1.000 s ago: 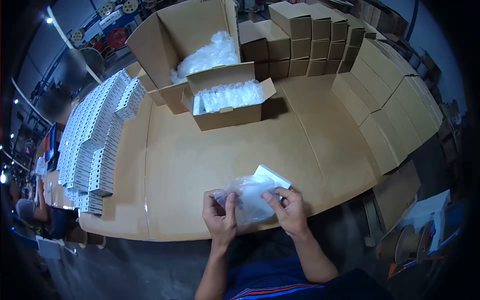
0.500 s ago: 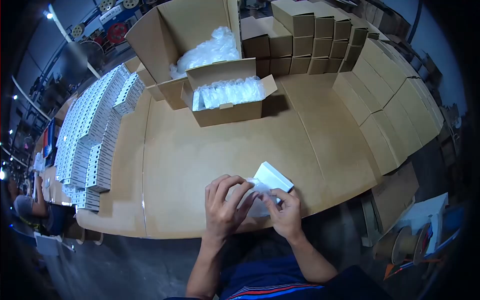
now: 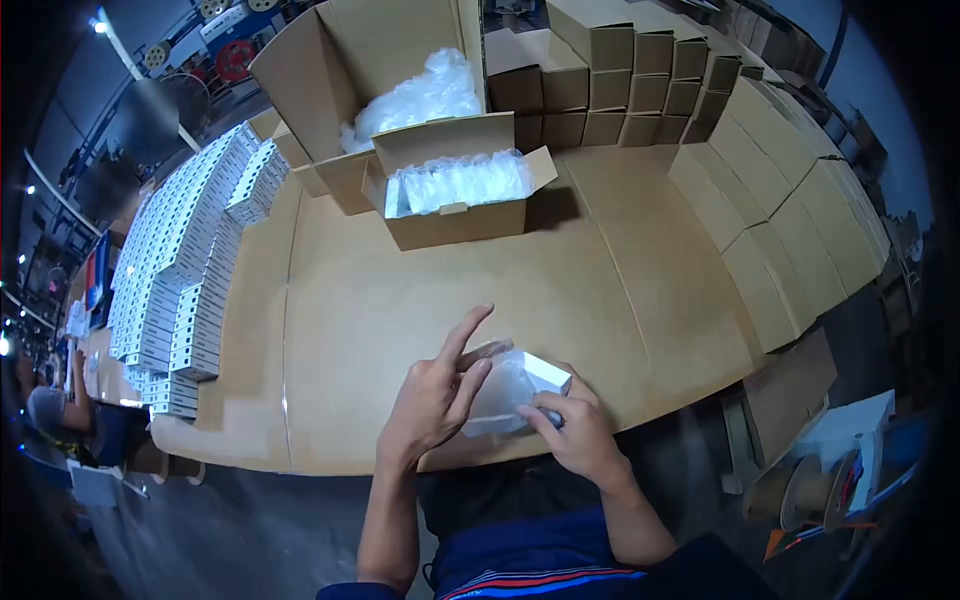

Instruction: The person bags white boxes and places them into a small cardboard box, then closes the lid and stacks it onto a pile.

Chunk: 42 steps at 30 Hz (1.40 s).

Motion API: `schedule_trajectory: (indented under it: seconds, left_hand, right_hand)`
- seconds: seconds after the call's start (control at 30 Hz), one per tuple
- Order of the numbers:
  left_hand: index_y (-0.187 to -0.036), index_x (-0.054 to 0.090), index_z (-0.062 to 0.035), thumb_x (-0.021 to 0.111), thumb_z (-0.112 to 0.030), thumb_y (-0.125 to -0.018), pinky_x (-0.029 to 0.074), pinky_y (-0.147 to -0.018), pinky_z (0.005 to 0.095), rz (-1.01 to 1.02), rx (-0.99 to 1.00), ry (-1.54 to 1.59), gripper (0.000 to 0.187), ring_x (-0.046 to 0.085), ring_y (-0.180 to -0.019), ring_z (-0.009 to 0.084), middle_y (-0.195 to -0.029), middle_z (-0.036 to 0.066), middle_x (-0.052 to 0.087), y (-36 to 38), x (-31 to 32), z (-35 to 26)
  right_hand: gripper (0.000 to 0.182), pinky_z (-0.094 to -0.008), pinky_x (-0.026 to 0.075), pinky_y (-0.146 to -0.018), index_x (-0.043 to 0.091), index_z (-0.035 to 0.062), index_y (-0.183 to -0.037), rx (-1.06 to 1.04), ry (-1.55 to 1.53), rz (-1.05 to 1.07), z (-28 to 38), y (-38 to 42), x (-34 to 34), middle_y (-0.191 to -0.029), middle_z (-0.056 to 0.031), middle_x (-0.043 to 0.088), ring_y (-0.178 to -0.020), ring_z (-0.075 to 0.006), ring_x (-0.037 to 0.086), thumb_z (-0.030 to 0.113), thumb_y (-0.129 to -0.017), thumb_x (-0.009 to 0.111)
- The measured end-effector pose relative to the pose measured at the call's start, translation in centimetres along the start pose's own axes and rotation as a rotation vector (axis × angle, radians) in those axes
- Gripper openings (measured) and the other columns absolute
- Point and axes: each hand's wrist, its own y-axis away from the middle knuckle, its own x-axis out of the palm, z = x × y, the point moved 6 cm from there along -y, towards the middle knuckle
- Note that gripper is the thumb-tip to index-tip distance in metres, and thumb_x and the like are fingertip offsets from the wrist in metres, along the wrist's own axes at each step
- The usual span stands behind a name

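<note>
My left hand and my right hand meet at the near edge of the cardboard-covered table. Between them is a small white box with a crinkled clear plastic bag pressed against its open end. My right hand grips the box from below. My left hand's fingers push on the bag, with the index finger raised and pointing away from me.
A small open carton of plastic-bagged items stands mid-table before a large open carton. Rows of white boxes line the left side. Stacked brown cartons fill the back and right. Another person sits far left.
The bag was held spread between both hands beside the white box; now it is bunched against the box's end, and my left hand has shifted over it with fingers extended.
</note>
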Motion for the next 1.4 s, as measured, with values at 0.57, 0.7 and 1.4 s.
schedule_trajectory:
  seconds: [0.57, 0.7, 1.4]
  left_hand:
    - [-0.132, 0.050, 0.0000, 0.066, -0.009, -0.101, 0.054, -0.082, 0.0289, -0.327, -0.167, 0.693, 0.037, 0.062, -0.098, 0.0147, -0.115, 0.010, 0.061, 3.9, 3.7, 6.7]
    - [-0.118, 0.055, -0.0008, 0.068, -0.002, -0.098, 0.052, -0.067, 0.0257, -0.204, -0.355, 0.863, 0.024, 0.061, -0.075, 0.0096, -0.098, 0.005, 0.064, 5.0, 4.7, 6.4]
    - [-0.113, 0.065, 0.0029, 0.088, -0.009, -0.082, 0.057, -0.085, 0.0302, -0.114, -0.177, 0.365, 0.041, 0.071, -0.093, 0.0161, -0.098, 0.010, 0.074, 4.4, 4.0, 4.8]
  right_hand:
    - [0.031, -0.0315, 0.043, -0.063, 0.071, 0.0003, -0.083, 0.109, -0.160, -0.222, -3.2, -0.4, -0.2, -0.080, -0.0094, 0.057, -0.069, -0.0159, 0.052, 0.027, -0.099, 0.072]
    - [0.034, -0.0320, 0.043, -0.065, 0.069, -0.0001, -0.081, 0.183, -0.268, -0.272, -4.4, -0.2, 0.2, -0.077, -0.0085, 0.057, -0.070, -0.0160, 0.051, 0.028, -0.100, 0.071]
    - [0.034, -0.0292, 0.050, -0.097, 0.052, -0.0035, -0.138, -0.020, -0.532, -0.378, -3.1, -3.8, -6.6, -0.123, -0.0137, 0.066, -0.109, -0.0169, 0.063, 0.004, -0.104, 0.052]
